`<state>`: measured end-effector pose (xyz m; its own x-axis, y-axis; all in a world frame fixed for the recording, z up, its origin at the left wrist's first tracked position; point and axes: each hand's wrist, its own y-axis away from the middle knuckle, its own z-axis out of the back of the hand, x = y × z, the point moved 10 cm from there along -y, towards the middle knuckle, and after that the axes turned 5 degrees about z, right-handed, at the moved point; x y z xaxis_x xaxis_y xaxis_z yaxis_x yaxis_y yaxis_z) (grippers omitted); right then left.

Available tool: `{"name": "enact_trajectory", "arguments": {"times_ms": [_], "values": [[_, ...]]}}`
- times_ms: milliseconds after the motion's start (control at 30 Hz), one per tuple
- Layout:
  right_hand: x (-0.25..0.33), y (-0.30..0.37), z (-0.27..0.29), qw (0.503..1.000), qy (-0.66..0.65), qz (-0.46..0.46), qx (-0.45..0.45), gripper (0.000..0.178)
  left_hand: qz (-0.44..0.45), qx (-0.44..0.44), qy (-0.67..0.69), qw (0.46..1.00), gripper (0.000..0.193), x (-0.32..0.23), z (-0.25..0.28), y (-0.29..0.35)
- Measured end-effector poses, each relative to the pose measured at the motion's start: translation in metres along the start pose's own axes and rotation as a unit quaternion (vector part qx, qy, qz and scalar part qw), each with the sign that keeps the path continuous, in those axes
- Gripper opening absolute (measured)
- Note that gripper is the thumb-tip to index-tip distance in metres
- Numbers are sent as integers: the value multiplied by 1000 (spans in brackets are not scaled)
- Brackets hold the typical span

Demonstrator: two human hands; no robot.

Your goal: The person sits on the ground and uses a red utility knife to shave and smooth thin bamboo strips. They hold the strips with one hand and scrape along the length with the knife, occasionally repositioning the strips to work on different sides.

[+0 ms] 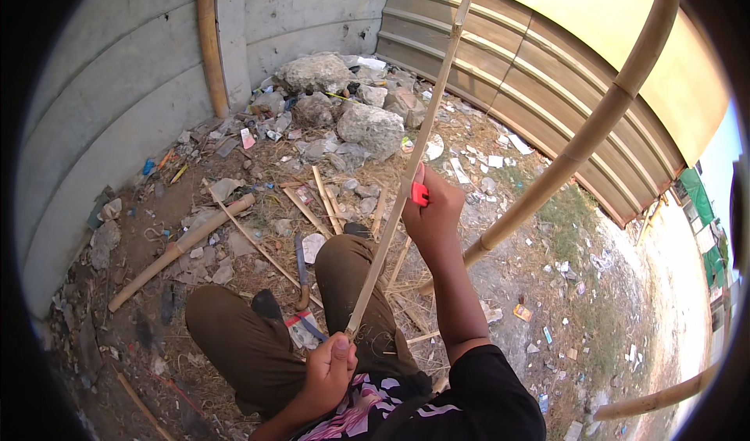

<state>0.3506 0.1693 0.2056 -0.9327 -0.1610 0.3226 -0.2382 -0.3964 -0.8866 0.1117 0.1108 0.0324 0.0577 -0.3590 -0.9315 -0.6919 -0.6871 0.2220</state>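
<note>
A long, flat bamboo strip (387,234) slants up and away from my lap, past my right knee. Its lower end is closed in my left hand (328,372), with the thumb lying on top. Further up the strip, my right hand (434,210) is wrapped round a small red tool (420,195) with a dark slot, pressed against the strip's side. The tool's working end is hidden by the fingers and the strip. A knife (301,273) with a dark blade and a brown curved handle lies on the ground between my knees.
Thin bamboo pieces (323,199) and a thicker bamboo pole (183,251) lie ahead of my legs. A large bamboo pole (562,160) slants across the right. Rocks (371,128) and litter lie before a grey wall (117,89) and a corrugated metal fence (500,58).
</note>
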Motion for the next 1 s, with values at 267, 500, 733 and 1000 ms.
{"name": "enact_trajectory", "arguments": {"times_ms": [267,500,733,1000], "values": [[58,135,-15,993,-61,49,86,19,-39,10,-32,999,39,-10,3,-4],[63,120,-10,995,-59,72,34,26,-44,20,-39,998,40,-9,-3,-2],[48,83,5,999,-39,11,-7,28,-35,72,-9,997,40,2,-13,0],[26,31,1,998,-42,17,-35,26,-27,72,24,997,39,4,-10,3]]}}
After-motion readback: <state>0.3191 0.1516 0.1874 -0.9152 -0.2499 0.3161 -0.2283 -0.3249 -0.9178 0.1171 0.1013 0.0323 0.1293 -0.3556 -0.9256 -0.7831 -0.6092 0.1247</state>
